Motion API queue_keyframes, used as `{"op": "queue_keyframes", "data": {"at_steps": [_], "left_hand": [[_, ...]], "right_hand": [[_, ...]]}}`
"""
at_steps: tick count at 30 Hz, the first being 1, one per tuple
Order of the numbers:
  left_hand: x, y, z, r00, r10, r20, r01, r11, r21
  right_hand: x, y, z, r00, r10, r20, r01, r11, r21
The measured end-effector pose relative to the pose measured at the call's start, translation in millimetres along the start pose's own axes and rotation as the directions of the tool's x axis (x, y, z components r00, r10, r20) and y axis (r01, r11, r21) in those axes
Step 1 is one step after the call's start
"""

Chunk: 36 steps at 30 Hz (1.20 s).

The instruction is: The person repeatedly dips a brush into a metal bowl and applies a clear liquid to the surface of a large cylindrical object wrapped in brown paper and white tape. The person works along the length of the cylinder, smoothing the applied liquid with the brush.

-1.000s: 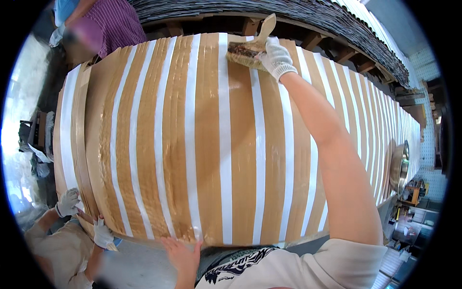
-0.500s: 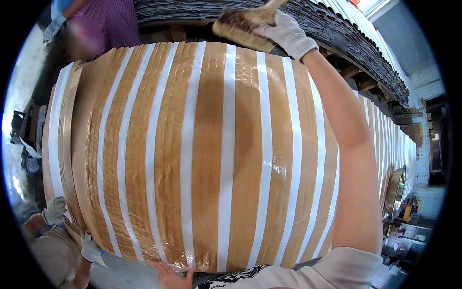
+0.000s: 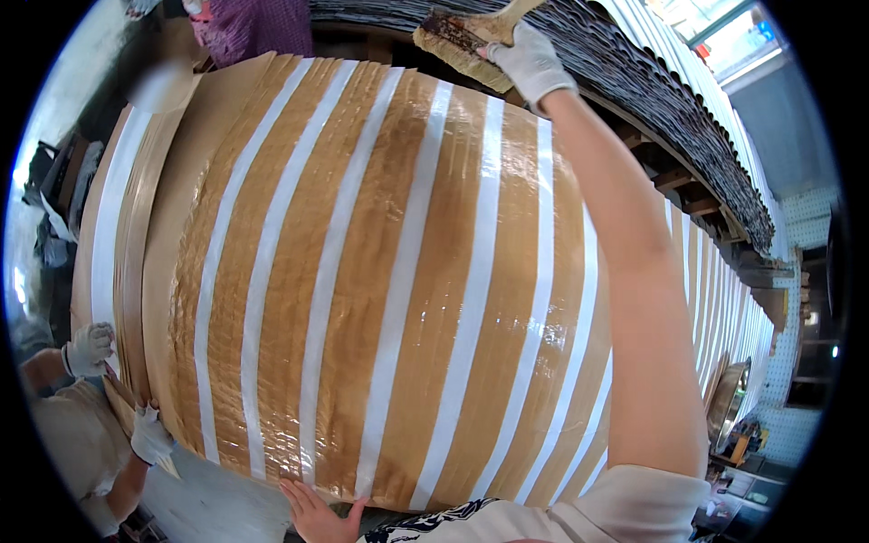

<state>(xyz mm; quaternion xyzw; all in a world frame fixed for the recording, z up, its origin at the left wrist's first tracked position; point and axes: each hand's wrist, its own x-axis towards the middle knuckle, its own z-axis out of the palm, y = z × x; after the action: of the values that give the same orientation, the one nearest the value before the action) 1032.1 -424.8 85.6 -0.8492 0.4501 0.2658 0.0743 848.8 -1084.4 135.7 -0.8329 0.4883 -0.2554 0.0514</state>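
Note:
Brown paper sheets point(image 3: 237, 299) with white stripes lie overlapped in a long fan across the work surface, and much of their face is wet and glossy. My right hand point(image 3: 532, 65), in a white knit glove, grips the handle of a wide brush point(image 3: 460, 52) with pale bristles. The brush is at the far edge of the sheets, beside a dark stack. At the near edge, my bare left hand point(image 3: 321, 518) rests by the sheets with its fingers stretched out and thumb apart.
A stack of dark, ragged-edged sheets point(image 3: 652, 118) runs along the far side. At the lower left, another person's gloved hands point(image 3: 149, 434) touch the end of the paper. A person in purple checked clothing point(image 3: 258, 32) stands far left. A metal basin point(image 3: 727, 407) sits at the right.
My view has turned, so the striped sheets now slant. The brush in my right hand stays at the far edge, and my left hand remains at the near edge.

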Motion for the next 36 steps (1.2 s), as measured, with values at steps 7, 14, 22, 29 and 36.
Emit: {"op": "queue_keyframes", "data": {"at_steps": [7,14,22,29,36], "left_hand": [[9.1,-0.5,3.4,1.000,0.021,0.012,-0.021,0.999,-0.042],[2.3,-1.5,-1.6,0.990,-0.077,0.122,0.094,0.986,-0.140],[-5.2,-7.2,16.8,0.999,-0.042,0.035,0.044,0.997,-0.064],[1.8,0.0,11.3,1.000,0.027,0.006,-0.028,0.995,0.092],[-15.0,-19.4,29.9,0.992,0.081,-0.096,-0.074,0.994,0.082]], "right_hand": [[-4.7,24.2,84.3,0.971,0.198,0.132,-0.184,0.977,-0.110],[32.5,-55.0,43.4,0.998,-0.014,-0.063,0.001,0.980,-0.200],[-15.6,-7.6,41.3,0.943,0.270,0.192,-0.223,0.946,-0.235],[-25.0,34.4,-25.1,0.891,0.191,0.411,-0.232,0.971,0.052],[-68.2,59.6,-19.2,0.977,0.213,0.000,-0.201,0.924,-0.325]]}}
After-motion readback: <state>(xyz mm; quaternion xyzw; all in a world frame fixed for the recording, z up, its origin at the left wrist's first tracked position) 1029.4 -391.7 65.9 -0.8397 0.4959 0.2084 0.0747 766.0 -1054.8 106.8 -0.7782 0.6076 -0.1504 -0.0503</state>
